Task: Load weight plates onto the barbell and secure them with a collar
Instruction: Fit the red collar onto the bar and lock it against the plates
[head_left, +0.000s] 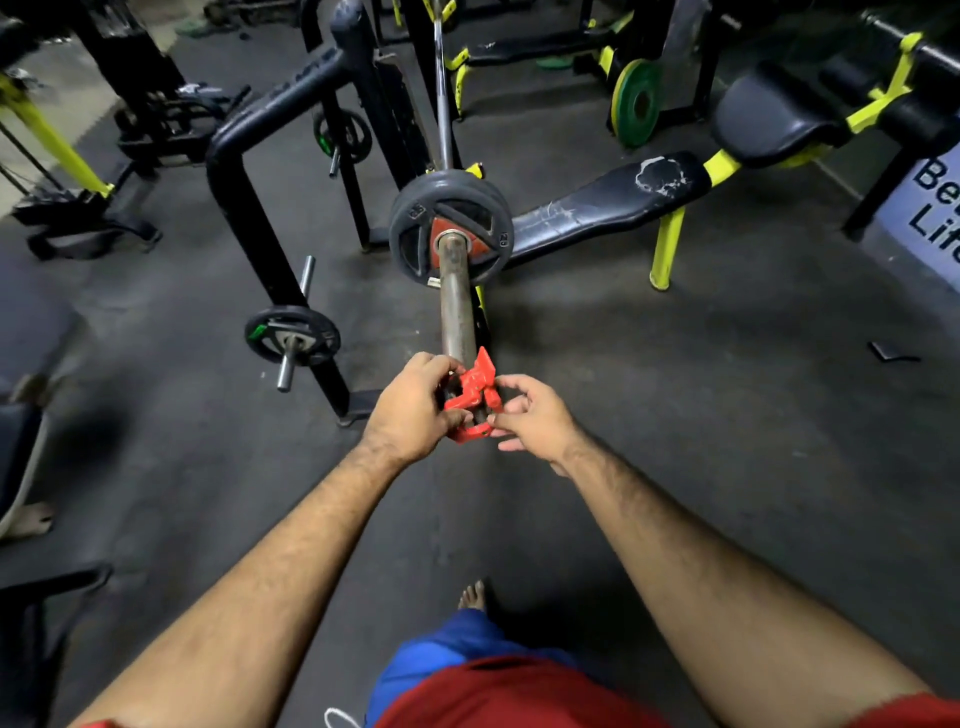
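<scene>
The barbell sleeve (457, 301) points toward me from the rack. A black weight plate (415, 244) sits far up the sleeve, with a smaller red plate (480, 249) in front of it. A red clamp collar (475, 397) is at the near tip of the sleeve, its lever flipped up. My left hand (415, 410) grips the collar's left side. My right hand (530, 415) pinches its right side with thumb and fingertips. The end of the sleeve is hidden behind the collar and my hands.
A black rack frame (249, 208) stands at left with small plates on pegs (293, 338). A worn black bench (597, 208) with yellow legs lies at right. A green plate (636, 101) leans further back. My bare foot (472, 595) is on the dark rubber floor.
</scene>
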